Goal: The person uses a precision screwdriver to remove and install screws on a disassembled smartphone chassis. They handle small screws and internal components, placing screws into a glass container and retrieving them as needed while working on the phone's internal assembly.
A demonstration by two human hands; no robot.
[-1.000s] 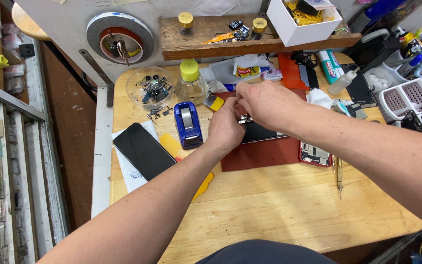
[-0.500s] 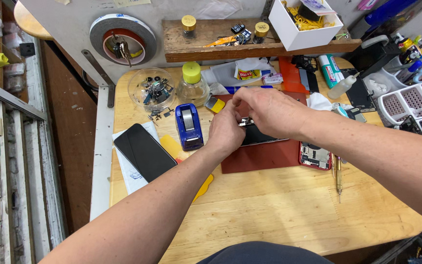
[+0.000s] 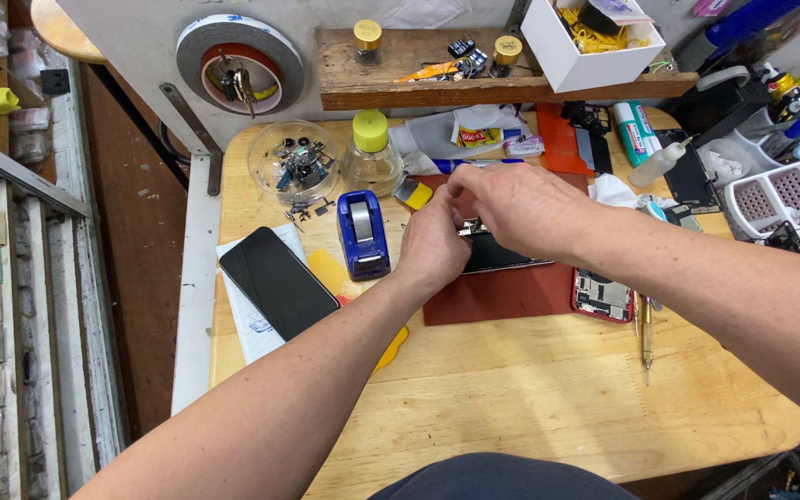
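Note:
My left hand (image 3: pixel 434 243) and my right hand (image 3: pixel 514 207) meet over the top end of a dark phone screen panel (image 3: pixel 502 256) that lies on a dark red mat (image 3: pixel 502 294). Fingers of both hands pinch at a small metal part at the panel's upper edge. What exactly sits between the fingertips is hidden. A blue tape dispenser (image 3: pixel 361 232) stands just left of my left hand. An opened red phone body (image 3: pixel 602 295) lies at the mat's right edge.
A black phone (image 3: pixel 277 281) lies face down at left on white paper. A clear bowl of small parts (image 3: pixel 296 163), a yellow-capped bottle (image 3: pixel 370 153), a wooden shelf (image 3: pixel 474 85), a white box (image 3: pixel 594 42), white trays (image 3: pixel 784 196) and a screwdriver (image 3: pixel 646 335) surround the wooden table (image 3: pixel 530 398).
Both hands stay at the panel's top edge, with only small shifts of the fingers. The view has shifted slightly.

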